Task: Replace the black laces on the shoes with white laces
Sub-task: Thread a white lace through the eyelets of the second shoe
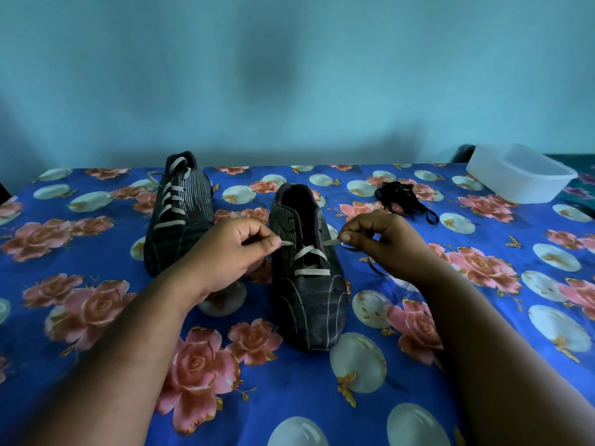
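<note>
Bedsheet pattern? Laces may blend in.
Blue bedsheet with pink roses and pale white circles, clear in the head view.

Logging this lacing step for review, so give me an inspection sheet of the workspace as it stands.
Surface: blue floral cloth, flat, covering the whole work area.
Job's things: left shoe fully laced in white; right shoe has white lace through the lowest eyelets only, upper eyelets bare; black laces piled loose beyond the right shoe.
Clutter: white tub at the far right edge.
Grippers: left hand and right hand each pinch one end of the white lace.
Cables: nothing seen.
Surroundings: plain blue wall behind.
</note>
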The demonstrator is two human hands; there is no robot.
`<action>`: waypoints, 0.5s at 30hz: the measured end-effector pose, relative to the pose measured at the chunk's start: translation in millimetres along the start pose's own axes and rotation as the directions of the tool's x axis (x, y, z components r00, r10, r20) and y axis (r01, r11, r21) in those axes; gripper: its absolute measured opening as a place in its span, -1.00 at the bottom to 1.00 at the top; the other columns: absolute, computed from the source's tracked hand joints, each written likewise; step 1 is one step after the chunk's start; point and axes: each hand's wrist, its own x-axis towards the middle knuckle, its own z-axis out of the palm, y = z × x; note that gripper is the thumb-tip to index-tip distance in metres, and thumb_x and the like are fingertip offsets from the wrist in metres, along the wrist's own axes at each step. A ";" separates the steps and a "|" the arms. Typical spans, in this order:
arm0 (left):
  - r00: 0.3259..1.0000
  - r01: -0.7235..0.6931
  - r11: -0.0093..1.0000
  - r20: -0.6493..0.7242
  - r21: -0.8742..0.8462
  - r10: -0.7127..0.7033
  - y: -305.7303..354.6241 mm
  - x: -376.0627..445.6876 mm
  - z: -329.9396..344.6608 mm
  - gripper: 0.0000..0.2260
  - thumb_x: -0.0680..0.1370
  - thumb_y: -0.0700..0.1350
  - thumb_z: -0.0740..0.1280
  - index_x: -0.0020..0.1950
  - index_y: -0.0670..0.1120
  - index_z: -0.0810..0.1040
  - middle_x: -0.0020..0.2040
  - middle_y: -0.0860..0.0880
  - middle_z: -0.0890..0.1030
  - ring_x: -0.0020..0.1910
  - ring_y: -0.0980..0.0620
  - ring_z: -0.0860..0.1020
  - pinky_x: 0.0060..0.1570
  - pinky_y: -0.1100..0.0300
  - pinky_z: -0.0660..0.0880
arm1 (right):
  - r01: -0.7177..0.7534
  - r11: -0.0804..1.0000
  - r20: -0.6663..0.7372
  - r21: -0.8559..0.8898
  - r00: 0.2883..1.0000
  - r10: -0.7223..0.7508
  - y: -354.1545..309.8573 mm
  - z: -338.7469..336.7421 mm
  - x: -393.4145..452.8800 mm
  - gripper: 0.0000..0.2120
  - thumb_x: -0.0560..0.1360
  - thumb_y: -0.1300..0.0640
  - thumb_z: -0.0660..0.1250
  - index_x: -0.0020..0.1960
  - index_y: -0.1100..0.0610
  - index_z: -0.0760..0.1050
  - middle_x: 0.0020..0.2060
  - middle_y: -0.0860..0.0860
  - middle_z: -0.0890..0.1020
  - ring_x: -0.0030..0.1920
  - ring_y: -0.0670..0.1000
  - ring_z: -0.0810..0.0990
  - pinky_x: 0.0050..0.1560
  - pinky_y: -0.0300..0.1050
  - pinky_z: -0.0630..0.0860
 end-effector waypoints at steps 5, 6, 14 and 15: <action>0.999 -0.051 0.984 -0.007 0.172 0.053 -1.3 1.5 -5.7 -0.90 0.60 -0.06 0.39 -0.07 0.00 0.68 -0.14 0.15 0.67 -0.08 0.19 0.61 -0.02 0.28 0.48 | 0.020 0.999 0.011 -0.047 1.000 -0.019 3.1 0.0 1.7 -0.89 0.58 0.14 0.40 -0.12 0.06 0.62 -0.20 0.03 0.67 -0.14 0.06 0.60 -0.10 -0.09 0.50; 0.998 -0.065 0.979 0.002 0.195 0.066 -1.4 1.8 -5.7 -0.90 0.61 -0.07 0.39 -0.08 0.00 0.68 -0.14 0.11 0.67 -0.08 0.15 0.61 -0.01 0.25 0.48 | 0.009 0.998 0.004 -0.061 1.000 -0.009 4.7 -0.7 2.2 -0.89 0.59 0.12 0.40 -0.12 0.04 0.61 -0.20 0.02 0.66 -0.15 0.03 0.59 -0.11 -0.13 0.49; 0.997 -0.080 0.976 0.034 0.204 0.075 -4.1 2.0 0.2 -0.87 0.63 -0.07 0.36 -0.10 0.03 0.64 -0.28 0.23 0.62 -0.26 0.28 0.55 -0.19 0.37 0.44 | -0.064 0.998 -0.061 -0.024 0.996 0.063 5.3 -3.7 0.2 -0.88 0.58 0.11 0.42 -0.13 0.09 0.62 -0.21 -0.01 0.66 -0.26 -0.19 0.55 -0.17 -0.38 0.43; 0.997 -0.075 0.979 0.029 0.192 0.070 -4.3 1.7 1.9 -0.87 0.63 -0.06 0.35 -0.10 0.03 0.64 -0.27 0.22 0.63 -0.25 0.28 0.55 -0.18 0.38 0.44 | -0.087 0.996 -0.076 0.000 0.993 0.087 4.7 -5.8 -0.6 -0.85 0.57 0.05 0.41 -0.11 0.09 0.65 -0.20 -0.03 0.68 -0.21 -0.13 0.59 -0.13 -0.32 0.46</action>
